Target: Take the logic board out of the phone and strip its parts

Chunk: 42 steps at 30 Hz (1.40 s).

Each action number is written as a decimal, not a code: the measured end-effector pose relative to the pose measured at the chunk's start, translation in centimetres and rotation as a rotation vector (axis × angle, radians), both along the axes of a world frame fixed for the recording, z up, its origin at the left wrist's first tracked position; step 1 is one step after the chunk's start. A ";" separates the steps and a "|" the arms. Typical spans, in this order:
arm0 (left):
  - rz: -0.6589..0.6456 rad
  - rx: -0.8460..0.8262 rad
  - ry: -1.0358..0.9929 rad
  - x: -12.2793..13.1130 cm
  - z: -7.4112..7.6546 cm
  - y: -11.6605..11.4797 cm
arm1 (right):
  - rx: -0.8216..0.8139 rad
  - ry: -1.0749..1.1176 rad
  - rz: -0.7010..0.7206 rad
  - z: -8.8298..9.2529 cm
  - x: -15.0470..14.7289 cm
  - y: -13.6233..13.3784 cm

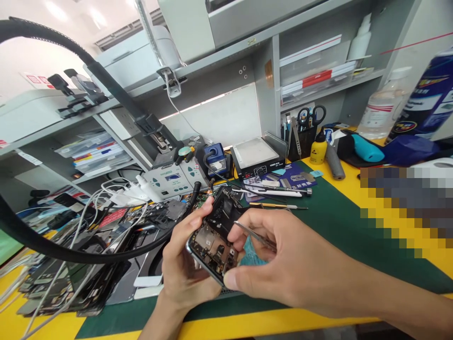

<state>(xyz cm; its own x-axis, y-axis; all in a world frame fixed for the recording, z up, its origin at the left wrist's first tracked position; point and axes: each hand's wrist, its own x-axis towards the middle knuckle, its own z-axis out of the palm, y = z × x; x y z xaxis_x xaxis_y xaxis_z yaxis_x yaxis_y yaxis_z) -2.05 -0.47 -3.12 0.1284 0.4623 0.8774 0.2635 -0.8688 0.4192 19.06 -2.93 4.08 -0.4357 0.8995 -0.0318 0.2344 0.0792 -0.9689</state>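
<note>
Green mat (339,212), opened phone (208,243) held over it, both hands on

Grey shelving (276,71) stands behind the mat. Black hose (106,259) loops over mat's left part; pile of flat dark parts (78,278) at its left end. Right hand (272,255), over mat's middle: bent fingers clamp a slim metal tool (255,234), thumb pressed on phone's near right corner. Left hand (187,259), over mat's left-middle: wrapped round phone's left side, thumb up along the edge. Control station (173,182) at mat's far left edge, black-fronted plate unit (260,158) at far edge. Phone above mat's middle, tilted, insides facing up to camera; long axis looks to run from mat's near side toward far side, leaning right, silver-rimmed end nearest mat's front. Metal tool over mat, just beside phone, visible end slanting far-left.
</note>
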 end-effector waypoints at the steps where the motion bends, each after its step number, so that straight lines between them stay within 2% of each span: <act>1: 0.005 0.004 -0.002 0.0 0.0 0.0 | 0.002 -0.003 -0.003 0.0 0.0 0.0; 6: 0.002 0.032 0.005 0.1 -0.1 0.0 | 0.010 -0.003 -0.004 -0.1 -0.3 0.2; 14: -0.092 0.071 -0.011 0.2 -0.1 0.2 | -0.002 -0.011 0.020 -0.3 -0.3 0.2; 23: -0.110 0.039 0.012 -0.2 0.0 0.2 | -0.019 -0.008 -0.007 -0.5 -0.4 -0.1; 35: -0.128 0.151 0.047 0.2 0.5 0.5 | -0.031 -0.059 -0.030 -0.7 -0.6 0.0; 42: -0.110 0.149 0.047 -0.2 0.0 0.7 | -0.013 -0.063 -0.027 -0.6 -0.6 0.1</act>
